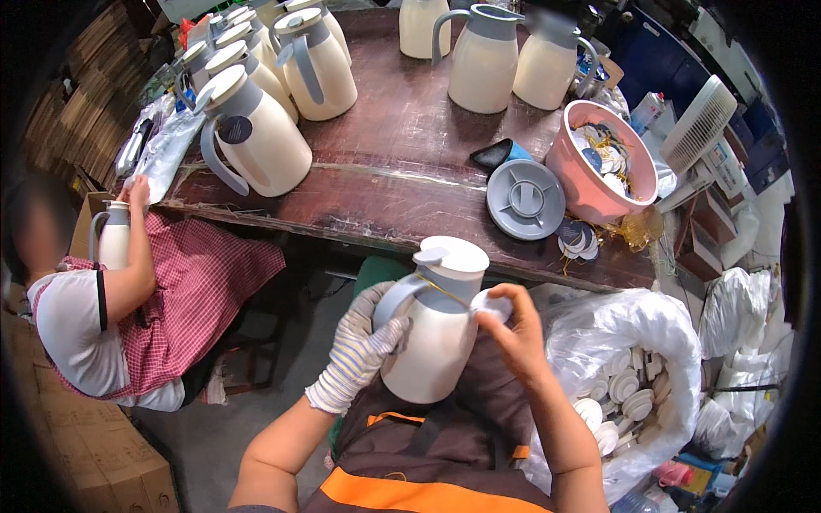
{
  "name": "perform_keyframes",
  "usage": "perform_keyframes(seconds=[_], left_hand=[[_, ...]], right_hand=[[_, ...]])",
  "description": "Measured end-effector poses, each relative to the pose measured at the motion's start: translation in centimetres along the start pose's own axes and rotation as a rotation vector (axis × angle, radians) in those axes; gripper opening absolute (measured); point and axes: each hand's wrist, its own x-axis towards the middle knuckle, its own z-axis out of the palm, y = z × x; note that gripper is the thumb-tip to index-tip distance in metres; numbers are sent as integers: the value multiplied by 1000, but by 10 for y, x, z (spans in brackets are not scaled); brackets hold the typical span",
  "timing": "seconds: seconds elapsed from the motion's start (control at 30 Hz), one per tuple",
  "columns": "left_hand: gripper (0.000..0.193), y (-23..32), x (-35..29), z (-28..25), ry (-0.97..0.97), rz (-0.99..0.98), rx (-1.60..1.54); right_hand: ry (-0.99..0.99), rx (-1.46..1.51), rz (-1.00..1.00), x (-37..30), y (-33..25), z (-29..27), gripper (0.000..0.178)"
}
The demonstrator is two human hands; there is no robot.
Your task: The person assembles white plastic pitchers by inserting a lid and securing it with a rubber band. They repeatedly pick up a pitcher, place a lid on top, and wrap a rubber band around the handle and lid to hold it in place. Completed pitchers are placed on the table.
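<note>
My left hand (363,342), in a striped knit glove, grips the grey handle side of a cream vacuum jug (436,338) held upright over my lap. My right hand (509,329), bare, pinches a small round white tag (493,304) on a thin gold cord against the jug's right side, just under its cream lid.
A dark wooden table (402,162) carries several more cream jugs (256,128), a pink bowl (599,162) of tags and a grey round lid (525,198). A clear bag (633,376) of white caps sits at my right. On the left a seated person (128,291) holds another jug. Cardboard boxes (94,453) stand at lower left.
</note>
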Motion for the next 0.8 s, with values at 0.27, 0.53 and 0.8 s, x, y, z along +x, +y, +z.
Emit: perform_keyframes(seconds=[0.27,0.53,0.8], left_hand=[[36,37,24,-3,26,-41,245],[39,32,12,-15,-40,-72,166],[44,110,13,-47,285,456,136]], right_hand=[[-339,8,74,-22,-5,14,25],[-363,316,187,-26,-2,-8,22],[-208,239,126,-31,-19,-17,33]])
